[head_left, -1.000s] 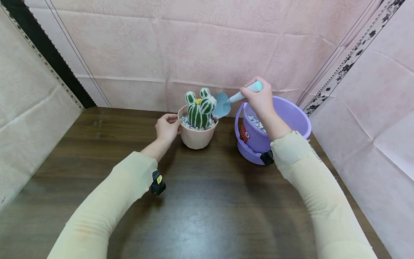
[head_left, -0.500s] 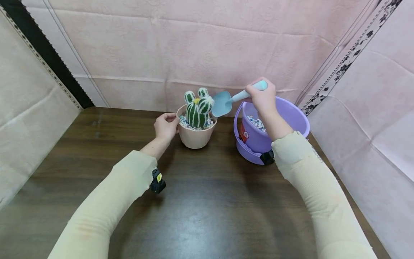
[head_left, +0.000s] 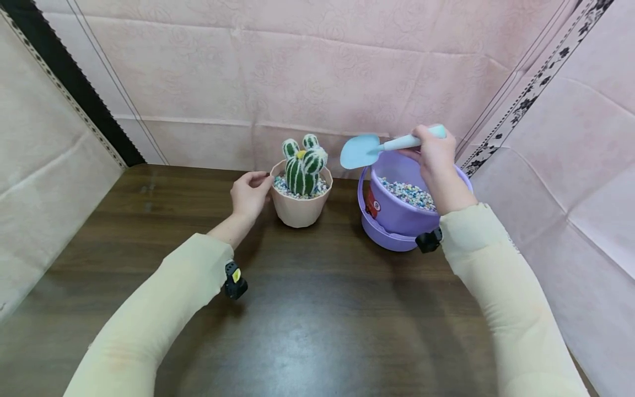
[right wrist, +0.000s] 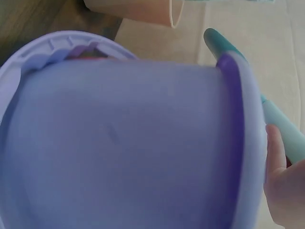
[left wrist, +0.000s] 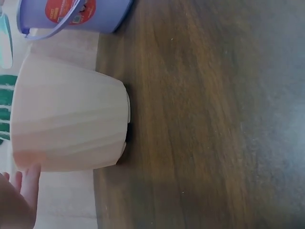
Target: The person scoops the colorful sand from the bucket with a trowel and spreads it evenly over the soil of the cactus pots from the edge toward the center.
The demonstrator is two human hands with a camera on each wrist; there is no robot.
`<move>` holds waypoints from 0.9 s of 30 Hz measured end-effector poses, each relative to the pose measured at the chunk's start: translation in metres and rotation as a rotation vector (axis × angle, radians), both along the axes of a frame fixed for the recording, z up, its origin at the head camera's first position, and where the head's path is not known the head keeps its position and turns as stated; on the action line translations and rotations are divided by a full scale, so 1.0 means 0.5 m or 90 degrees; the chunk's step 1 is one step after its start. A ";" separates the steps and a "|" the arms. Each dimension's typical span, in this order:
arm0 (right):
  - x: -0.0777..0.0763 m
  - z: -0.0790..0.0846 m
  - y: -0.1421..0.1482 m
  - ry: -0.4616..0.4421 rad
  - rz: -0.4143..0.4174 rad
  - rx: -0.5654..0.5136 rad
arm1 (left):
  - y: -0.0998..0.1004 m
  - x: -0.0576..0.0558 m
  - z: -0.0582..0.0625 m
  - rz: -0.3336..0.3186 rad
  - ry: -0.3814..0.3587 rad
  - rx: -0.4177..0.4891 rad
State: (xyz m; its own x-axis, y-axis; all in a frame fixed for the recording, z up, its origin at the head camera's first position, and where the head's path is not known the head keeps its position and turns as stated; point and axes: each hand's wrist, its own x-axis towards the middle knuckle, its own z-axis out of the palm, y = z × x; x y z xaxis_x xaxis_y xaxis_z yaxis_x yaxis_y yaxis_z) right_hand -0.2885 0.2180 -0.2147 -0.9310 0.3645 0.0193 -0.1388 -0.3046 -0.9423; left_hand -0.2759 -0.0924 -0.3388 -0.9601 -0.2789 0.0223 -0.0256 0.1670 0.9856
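My right hand (head_left: 436,151) grips a light blue plastic shovel (head_left: 361,151) by its handle, blade pointing left. The shovel is held above a purple bucket (head_left: 397,218), with no pebbles showing on the blade. Inside the bucket lie many small blue, white and yellow pebbles (head_left: 409,194). To the left stands a beige pot (head_left: 300,212) with a green, white-striped cactus (head_left: 300,173) set in similar pebbles. My left hand (head_left: 248,196) is at the pot's left rim, its fingertips right against the outer wall, as the left wrist view shows (left wrist: 31,186) too.
The dark wooden table (head_left: 297,320) backs onto a pale pink cloth wall (head_left: 307,82), with further cloth walls left and right. The bucket's handle (head_left: 362,198) hangs down at its left side, and the bucket stands near the right wall.
My right hand has carried the shovel rightward from beside the cactus to over the bucket, its blade now turned flatter. My left hand has eased slightly left at the pot's rim.
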 end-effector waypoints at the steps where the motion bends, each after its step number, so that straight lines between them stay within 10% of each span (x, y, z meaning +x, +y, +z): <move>1: 0.003 0.002 0.008 0.000 0.000 -0.007 | 0.000 0.004 0.003 0.000 0.012 -0.003; 11: 0.027 0.029 0.094 -0.006 -0.017 -0.112 | 0.034 0.050 0.052 -0.051 0.079 0.041; 27: 0.055 0.045 0.224 -0.027 -0.009 -0.201 | 0.124 0.098 0.066 -0.212 0.058 0.062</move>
